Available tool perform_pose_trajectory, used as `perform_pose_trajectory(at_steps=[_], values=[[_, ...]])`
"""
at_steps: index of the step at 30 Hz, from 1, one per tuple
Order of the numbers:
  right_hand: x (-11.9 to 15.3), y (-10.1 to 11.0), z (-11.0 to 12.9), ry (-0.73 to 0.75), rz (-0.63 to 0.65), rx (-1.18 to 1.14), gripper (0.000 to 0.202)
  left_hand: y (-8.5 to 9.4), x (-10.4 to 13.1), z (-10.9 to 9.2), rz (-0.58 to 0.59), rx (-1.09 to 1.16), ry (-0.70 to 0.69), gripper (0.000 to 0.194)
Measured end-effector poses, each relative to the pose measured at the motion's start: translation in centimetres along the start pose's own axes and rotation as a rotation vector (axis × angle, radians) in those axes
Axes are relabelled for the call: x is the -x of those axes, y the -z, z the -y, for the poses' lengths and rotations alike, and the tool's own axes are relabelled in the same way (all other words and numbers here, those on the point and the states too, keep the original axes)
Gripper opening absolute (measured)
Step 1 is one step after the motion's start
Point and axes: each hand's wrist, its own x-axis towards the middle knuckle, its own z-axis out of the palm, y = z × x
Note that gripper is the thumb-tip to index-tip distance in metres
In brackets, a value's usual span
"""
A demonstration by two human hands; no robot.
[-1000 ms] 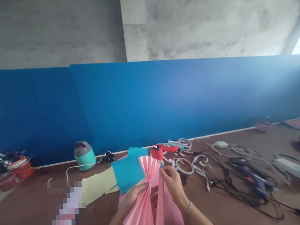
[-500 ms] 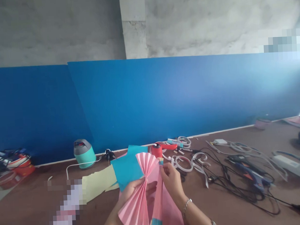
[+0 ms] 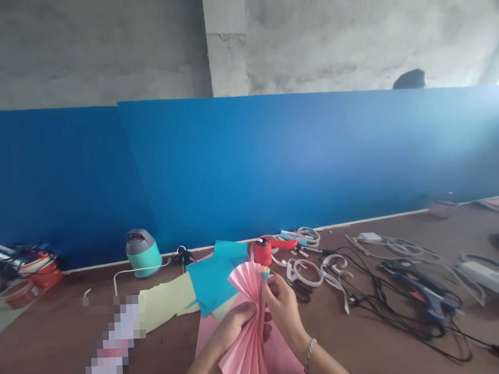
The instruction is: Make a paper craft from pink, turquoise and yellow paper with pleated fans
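A pink pleated paper fan, pinched in at its middle, is gripped by my left hand, with the thumb across the folds. My right hand has its fingers closed on a narrow folded pink strip with a blue and tan end, held upright against the fan's right side. Pink sheets lie below both hands. Blue paper and pale yellow paper are spread to the left of the fan.
A teal and grey device with a white cord stands at the back left, near keys. Behind my hands is a red object. White coils, black cables and a blue-black tool lie to the right.
The folded strip and the fan have come together; a gap showed between them before. The fan's lower part has swung right and narrowed. Both hands are closer together.
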Motion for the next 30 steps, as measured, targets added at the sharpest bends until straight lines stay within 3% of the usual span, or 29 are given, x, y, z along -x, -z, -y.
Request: perform_pose_trajectory(at_steps=[5, 8, 13, 16, 20, 23, 27, 30], values=[[-0.2, -0.1, 0.3, -0.143, 0.043, -0.215, 0.041, 0.1, 0.3, -0.7, 0.079, -0.058, -0.094, 0.029], [-0.3, 0.2, 0.4, -0.276, 0.149, -0.403, 0.041, 0.2, 0.5, -0.9, 0.103, -0.019, -0.092, 0.027], [-0.3, 0.7, 0.5, -0.523, 0.566, -0.624, 0.039, 0.9, 0.4, -0.6, 0.137, 0.155, -0.040, 0.020], [-0.2, 0.9, 0.5, -0.488, 0.756, -0.700, 0.041, 1.0, 0.3, -0.5, 0.188, 0.187, 0.007, 0.023], [-0.2, 0.9, 0.4, -0.426, 0.805, -0.751, 0.035, 0.3, 0.7, -0.9, 0.175, 0.116, -0.003, 0.024], [-0.3, 0.9, 0.4, -0.459, 0.818, -0.772, 0.036, -0.6, 1.0, -1.3, 0.112, -0.019, -0.071, 0.031], [-0.5, 1.0, 0.2, -0.514, 0.776, -0.793, 0.036, -1.6, 1.1, -1.7, -0.028, -0.248, -0.203, 0.039], [-0.6, 1.1, -0.1, -0.525, 0.752, -0.800, 0.033, -1.8, 1.2, -1.8, -0.127, -0.371, -0.225, 0.041]])
